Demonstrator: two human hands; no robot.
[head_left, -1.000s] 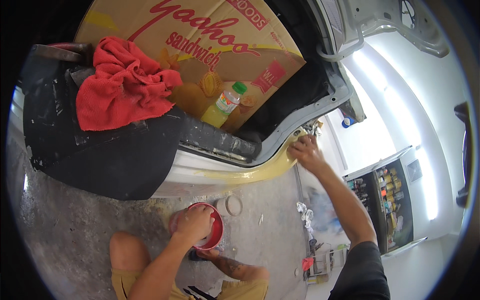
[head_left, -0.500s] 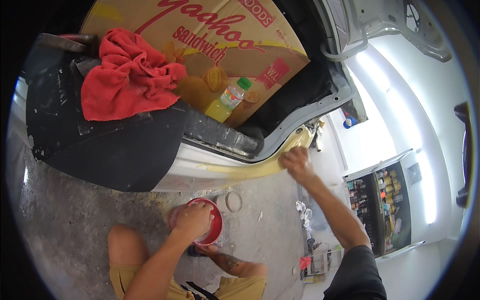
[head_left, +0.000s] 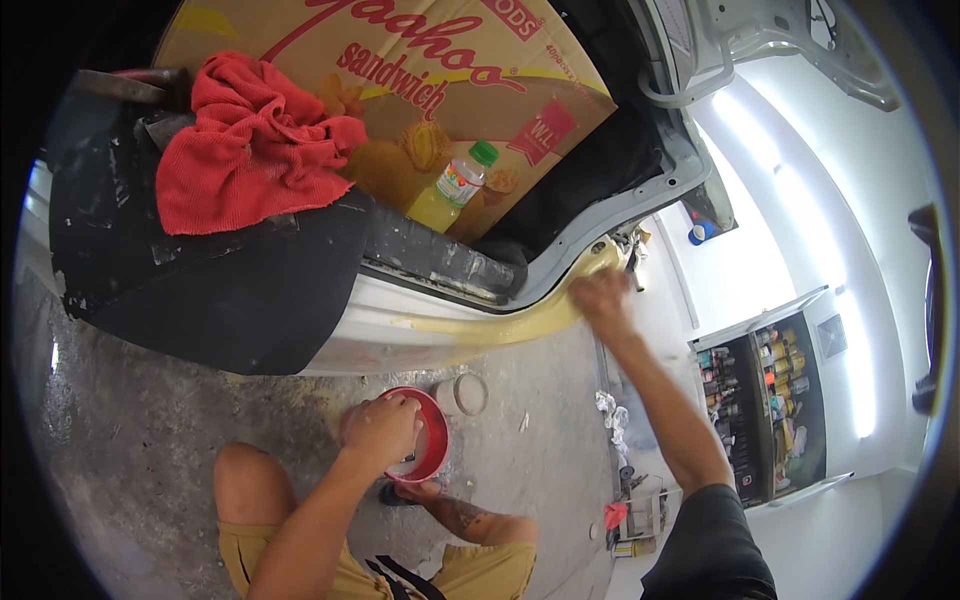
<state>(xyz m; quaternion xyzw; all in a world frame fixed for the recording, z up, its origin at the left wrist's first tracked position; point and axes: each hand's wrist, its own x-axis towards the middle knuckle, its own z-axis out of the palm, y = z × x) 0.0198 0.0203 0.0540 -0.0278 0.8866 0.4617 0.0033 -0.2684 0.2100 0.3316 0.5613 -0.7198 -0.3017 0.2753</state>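
My left hand [head_left: 384, 432] is closed, its fingers curled over the opening of a red bucket [head_left: 436, 452] on the floor. Whatever it holds in there is hidden. Pale liquid seems to lie inside the bucket. My right hand [head_left: 604, 303] rests, closed and blurred, against the yellow-coated strip [head_left: 500, 328] along the edge of a white vehicle body panel [head_left: 370, 330]. Anything under its fingers cannot be made out. Beside the bucket stands a small pale tub [head_left: 466, 395].
A red cloth [head_left: 250, 150] lies on the black bumper cover [head_left: 200, 290]. Behind it, a large cardboard box [head_left: 400, 50] and a bottle of yellow-green drink [head_left: 455, 188] stand in the boot opening. Right of my arm is a cabinet [head_left: 765, 410] of cans and bottles.
My right hand has moved a little up and to the right along the yellow strip. My left hand stays at the bucket; the whole view has shifted slightly.
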